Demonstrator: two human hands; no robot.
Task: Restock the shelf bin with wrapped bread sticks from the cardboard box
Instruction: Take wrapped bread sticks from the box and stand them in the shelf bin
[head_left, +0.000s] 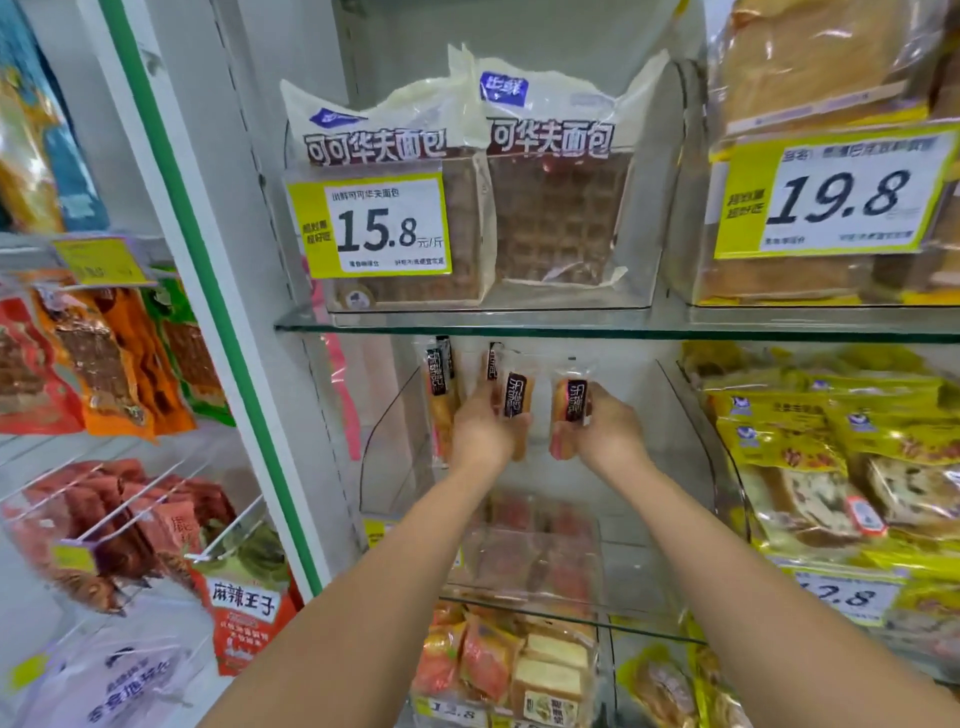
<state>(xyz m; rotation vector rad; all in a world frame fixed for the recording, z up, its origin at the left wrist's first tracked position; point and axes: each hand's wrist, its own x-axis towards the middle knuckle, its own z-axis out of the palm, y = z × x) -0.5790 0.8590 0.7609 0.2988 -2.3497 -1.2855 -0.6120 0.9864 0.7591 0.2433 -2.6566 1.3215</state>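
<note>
Grip left: my left hand (480, 426) is curled round one wrapped bread stick (515, 397), upright, label facing me.
Grip right: my right hand (605, 426) is curled round a second stick (570, 402), also upright, just beside the first. I can't tell if the two touch.
Where: both are inside the clear shelf bin (375, 436), held above its floor, under the glass shelf (519, 323).
Box: cardboard box not in view.
Step, my read: setting the sticks into the bin.
Do it well: keep them vertical with labels forward. Lower them until the bottom ends meet the floor before I loosen my fingers. Pack them toward the standing stick (440, 395) at the left wall so the row props itself, and don't bump that one over.
Count, sticks: four seen. One in each hand, one standing at left, and a rear stick (492, 361) behind my left hand. I can't tell whether that one is held or standing.
Count, hands: two, both in the bin.
Count, waffle packs (556, 218) in the bin above: two.
Count, price tag (375, 226) on that bin: one.
</note>
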